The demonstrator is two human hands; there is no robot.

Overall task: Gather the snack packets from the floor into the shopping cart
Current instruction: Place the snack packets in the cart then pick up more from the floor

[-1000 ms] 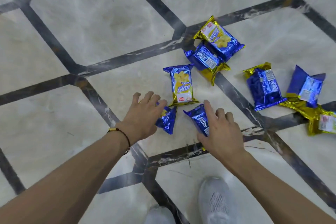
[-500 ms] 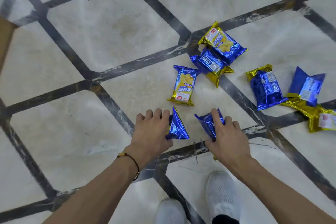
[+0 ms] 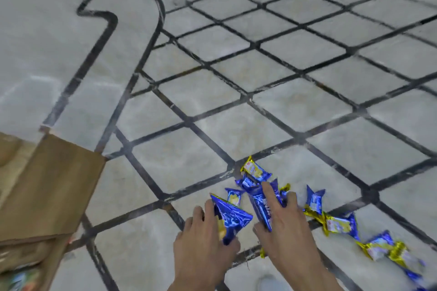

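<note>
My left hand (image 3: pixel 201 245) grips a blue foil snack packet (image 3: pixel 233 218) lifted off the marble floor. My right hand (image 3: pixel 286 227) holds a second blue packet (image 3: pixel 261 204), fingers laid over it. Several more blue-and-gold packets lie on the floor: one (image 3: pixel 254 170) just beyond my hands, a small one (image 3: pixel 233 197) between them, one (image 3: pixel 314 199) to the right, and others (image 3: pixel 340 224) (image 3: pixel 380 247) trailing toward the lower right. No shopping cart is in view.
An open brown cardboard box (image 3: pixel 47 186) stands at the left edge with blurred goods inside it at the lower left. The pale marble floor (image 3: pixel 212 92) with dark grid lines stretches ahead. A grey shoe (image 3: pixel 272 283) shows at the bottom.
Both hands have closed on their packets and raised them from the floor. The camera has tilted up and turned left, bringing the cardboard box and far floor into view.
</note>
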